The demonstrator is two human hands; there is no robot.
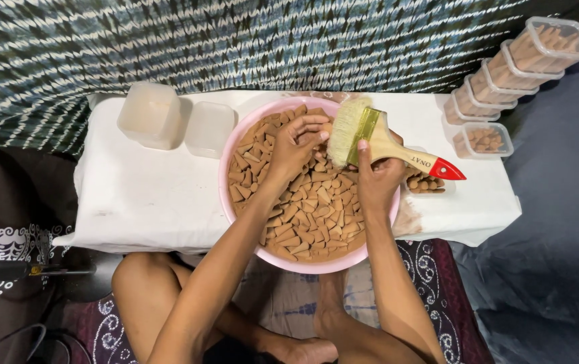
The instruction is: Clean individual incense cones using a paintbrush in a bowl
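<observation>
Bench (148, 202), white cloth over it, carries pink basin (230, 162) heaped with brown cones (309, 216). Basin's near rim overhangs bench edge above your legs; lean on it and it could tip, spilling cones. Your right hand (378, 174): grip closed round wooden brush (377, 138), bristles toward left fingers. Your left hand (296, 143): fingertips pinch one cone above heap, touching bristles. Loose pinch could drop it.

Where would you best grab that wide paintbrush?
By its wooden handle, coming from the red-tipped end at the right. The brush lies slanted over the pink bowl, bristles up-left; the right hand already holds it near the metal band.
</observation>
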